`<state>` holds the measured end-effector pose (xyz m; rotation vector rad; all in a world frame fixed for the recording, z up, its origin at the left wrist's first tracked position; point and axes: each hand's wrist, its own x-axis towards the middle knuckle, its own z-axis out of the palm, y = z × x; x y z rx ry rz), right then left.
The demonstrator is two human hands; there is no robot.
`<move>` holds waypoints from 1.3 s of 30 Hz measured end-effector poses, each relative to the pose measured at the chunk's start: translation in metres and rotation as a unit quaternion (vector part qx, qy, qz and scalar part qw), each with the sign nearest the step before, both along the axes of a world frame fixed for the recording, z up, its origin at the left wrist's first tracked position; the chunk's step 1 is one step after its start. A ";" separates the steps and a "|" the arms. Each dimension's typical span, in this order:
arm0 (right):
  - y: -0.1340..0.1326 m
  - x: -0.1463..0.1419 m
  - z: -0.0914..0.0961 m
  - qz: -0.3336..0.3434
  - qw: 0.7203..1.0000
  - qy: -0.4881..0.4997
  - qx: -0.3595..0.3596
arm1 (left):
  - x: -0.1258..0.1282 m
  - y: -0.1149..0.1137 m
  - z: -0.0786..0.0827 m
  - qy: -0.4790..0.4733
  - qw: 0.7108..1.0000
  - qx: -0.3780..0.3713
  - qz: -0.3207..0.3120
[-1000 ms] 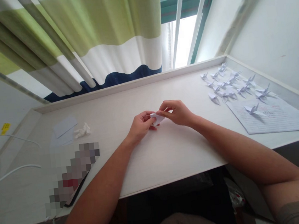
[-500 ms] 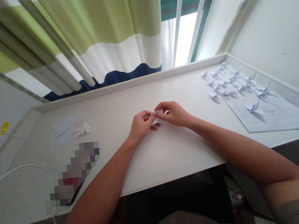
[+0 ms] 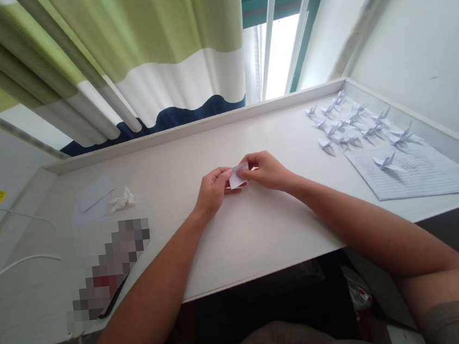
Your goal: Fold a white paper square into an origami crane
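Both of my hands meet at the middle of a white desk (image 3: 228,238). Between them is a small folded piece of white paper (image 3: 238,176). My left hand (image 3: 213,190) pinches its left side with curled fingers. My right hand (image 3: 268,170) pinches its right side between thumb and fingertips. The paper is held just above the desk top.
Several folded paper cranes (image 3: 350,126) lie at the far right, one on a lined sheet (image 3: 414,177). Blank paper slips (image 3: 92,194) and a crumpled white scrap (image 3: 121,200) lie at the left, with a blurred dark object (image 3: 108,267) and white cables (image 3: 13,266). Striped curtain and window stand behind.
The folded paper has been turned between my fingers and now stands more upright, showing a flat face. Both hands stay at the same spot.
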<state>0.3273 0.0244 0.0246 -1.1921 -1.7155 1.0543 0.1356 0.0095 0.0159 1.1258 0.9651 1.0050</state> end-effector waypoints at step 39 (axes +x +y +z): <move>0.002 0.013 0.002 0.164 0.983 0.084 -0.013 | -0.004 0.003 0.000 -0.027 0.999 0.010 0.029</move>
